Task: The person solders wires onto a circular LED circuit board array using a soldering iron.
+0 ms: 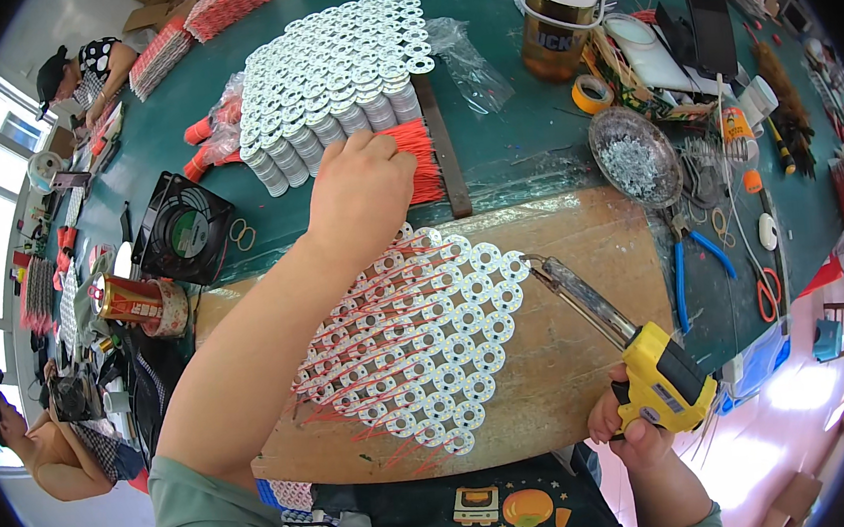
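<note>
My left hand (363, 183) reaches forward with its fingers curled down onto a bundle of short red wires (420, 158); the fingertips are hidden behind the hand. My right hand (640, 433) grips the handle of a yellow and black soldering gun (661, 375). Its bent metal tip touches or nearly touches the right edge of a flat array of round white ring-shaped circuit boards (454, 346). Red wires lie in rows across the left part of that array, while the boards on the right show no wires. The array rests on a brown wooden board (577, 260).
Tall stacks of white ring boards (335, 70) stand behind my left hand, beside a dark metal bar (444, 151). A black fan (183, 229) and a can (129, 297) are at left. A metal bowl (637, 157), blue-handled pliers (698, 264) and a drink jug (561, 15) are at right. Two people sit at left.
</note>
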{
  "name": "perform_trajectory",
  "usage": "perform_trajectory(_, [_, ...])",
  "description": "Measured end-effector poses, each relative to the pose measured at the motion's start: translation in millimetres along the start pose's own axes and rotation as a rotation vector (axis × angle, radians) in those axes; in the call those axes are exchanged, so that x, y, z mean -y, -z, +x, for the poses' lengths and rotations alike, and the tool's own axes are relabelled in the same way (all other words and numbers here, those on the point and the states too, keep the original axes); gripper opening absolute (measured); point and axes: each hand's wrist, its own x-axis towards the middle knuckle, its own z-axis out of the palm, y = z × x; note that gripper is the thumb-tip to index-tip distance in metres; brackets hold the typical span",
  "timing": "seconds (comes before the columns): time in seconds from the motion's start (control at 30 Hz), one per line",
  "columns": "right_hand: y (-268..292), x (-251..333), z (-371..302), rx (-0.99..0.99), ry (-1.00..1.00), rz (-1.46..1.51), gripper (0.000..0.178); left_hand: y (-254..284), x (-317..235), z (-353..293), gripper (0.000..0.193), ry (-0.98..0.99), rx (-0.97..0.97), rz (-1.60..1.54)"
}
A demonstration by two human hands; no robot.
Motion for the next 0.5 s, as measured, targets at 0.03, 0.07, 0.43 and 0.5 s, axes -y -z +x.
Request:
perform_trajectory(0.03, [0.0, 0.2, 0.2, -0.001, -0.001, 0.0, 0.086, 1.1, 0.1, 0.4, 0.005, -0.003, -0.037, -0.029])
perform_trajectory(0.07, [0.2, 0.2, 0.4, 0.002, -0.001, -0.002, 0.086, 1.8, 0.7, 0.7, 0.005, -0.003, -0.036, -0.03])
perform_trajectory(0.43, [6.7, -6.4, 3.4, 0.046, 0.066, -0.042, 0.083, 16.4, 3.8, 3.3, 0.008, 0.075, 0.111, -0.081])
perform_trajectory(0.5, [6.6, -6.0, 3.5, 0.043, 0.077, -0.052, 0.083, 16.9, 4.7, 3.3, 0.009, 0.072, 0.12, -0.098])
